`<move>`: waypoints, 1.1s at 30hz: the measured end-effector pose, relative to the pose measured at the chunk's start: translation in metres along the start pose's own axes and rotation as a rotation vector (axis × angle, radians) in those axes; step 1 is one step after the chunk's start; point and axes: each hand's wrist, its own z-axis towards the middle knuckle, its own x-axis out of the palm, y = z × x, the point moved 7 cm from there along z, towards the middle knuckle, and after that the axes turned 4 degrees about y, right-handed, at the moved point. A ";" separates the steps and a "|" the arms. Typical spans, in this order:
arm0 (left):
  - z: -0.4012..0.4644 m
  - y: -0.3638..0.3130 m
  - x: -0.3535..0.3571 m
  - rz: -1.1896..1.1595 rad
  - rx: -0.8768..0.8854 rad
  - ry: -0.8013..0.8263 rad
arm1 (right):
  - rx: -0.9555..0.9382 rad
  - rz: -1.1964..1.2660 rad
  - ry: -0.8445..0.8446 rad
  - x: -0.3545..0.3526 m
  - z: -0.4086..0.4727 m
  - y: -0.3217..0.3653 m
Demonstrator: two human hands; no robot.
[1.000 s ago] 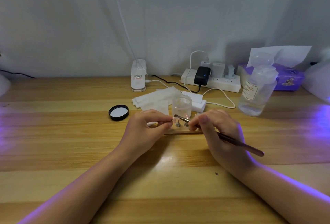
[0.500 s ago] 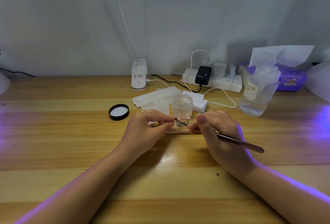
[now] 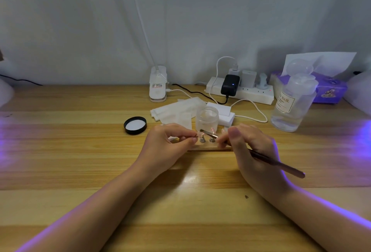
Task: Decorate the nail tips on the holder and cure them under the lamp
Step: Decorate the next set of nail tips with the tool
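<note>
A small wooden holder (image 3: 208,147) lies on the desk between my hands, with clear nail tips (image 3: 202,136) standing on metal pegs. My left hand (image 3: 166,145) pinches a nail tip at the holder's left end with thumb and forefinger. My right hand (image 3: 251,151) grips a thin brown brush (image 3: 277,164), and its bristle end reaches left over the pegs. An open clear jar (image 3: 206,118) stands just behind the holder. The white clip lamp (image 3: 158,85) stands further back.
The jar's black lid (image 3: 135,125) lies to the left. White wipes (image 3: 176,110) and a white block lie behind the jar. At the back right are a power strip (image 3: 241,91), a clear pump bottle (image 3: 291,103) and a purple tissue box (image 3: 329,89).
The brush tip has edged slightly left over the pegs. My left hand stays pinched at the holder's left end.
</note>
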 end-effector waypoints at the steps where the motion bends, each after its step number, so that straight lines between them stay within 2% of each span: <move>1: 0.000 0.000 0.000 -0.003 -0.002 0.000 | -0.007 -0.012 0.015 0.002 0.001 0.001; 12: 0.000 0.002 -0.001 -0.006 -0.022 -0.008 | -0.036 -0.135 0.009 0.002 0.003 0.003; 22: 0.001 0.000 -0.001 0.023 -0.005 -0.015 | 0.017 -0.060 0.047 0.004 0.004 -0.001; 26: 0.001 0.001 0.000 0.037 0.005 0.003 | -0.050 -0.030 0.056 0.004 0.000 0.005; 31: 0.002 0.003 0.001 0.000 0.000 0.021 | 0.050 -0.012 0.043 0.002 0.005 -0.002; 33: 0.002 0.003 0.002 0.003 -0.002 0.026 | 0.020 -0.031 0.067 0.004 0.005 0.000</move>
